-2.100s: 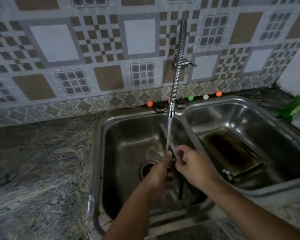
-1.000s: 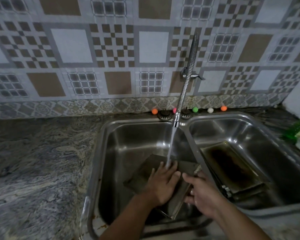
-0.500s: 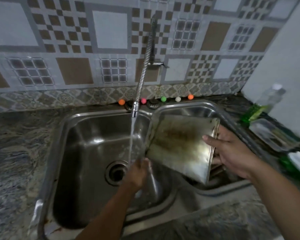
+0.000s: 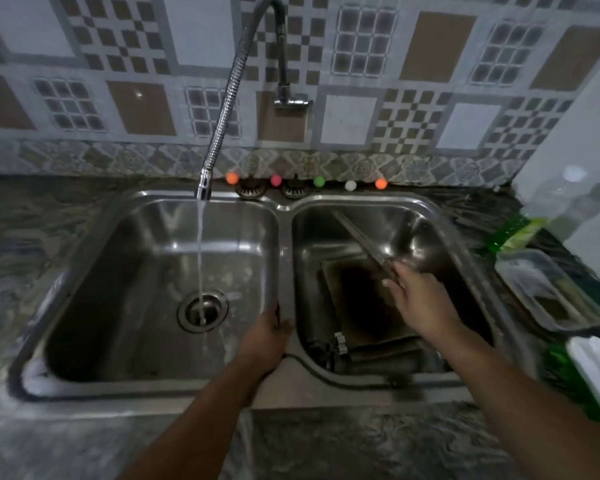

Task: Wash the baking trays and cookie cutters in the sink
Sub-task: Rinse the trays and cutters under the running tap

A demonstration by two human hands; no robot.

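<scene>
- Over the right basin (image 4: 440, 230): right hand (image 4: 418, 299), fingers curled on the near end of a thin tray (image 4: 362, 239) held edge-on, far end slanting up toward the far-left corner of that basin.
- Flat on the right basin floor, below that hand: second tray (image 4: 357, 299), dark and stained in the middle, near edge toward the front wall.
- At the near-left corner of that tray: small metal pieces (image 4: 340, 342), too blurred to name; whether cookie cutters, cannot tell.
- On the divider (image 4: 284, 268) between the basins, near end: left hand (image 4: 269, 336), fingers bent over the ridge, resting on it; nothing else in the hand.
- Above the left basin (image 4: 84, 271): flexible faucet (image 4: 222, 109) arching from a wall fitting, spout at the far rim, running.
- Straight down from the spout: water (image 4: 199, 251), landing on the drain (image 4: 202, 310) in the left basin floor.
- Along the far rim, by the tiled wall (image 4: 437, 53): row of small balls (image 4: 350, 185), orange, pink, green, white, orange.
- Far right on the counter (image 4: 361, 441): green bottle (image 4: 513, 233) lying tilted, clear container (image 4: 534, 282) just near of it, white object (image 4: 596, 368) at the right edge.
</scene>
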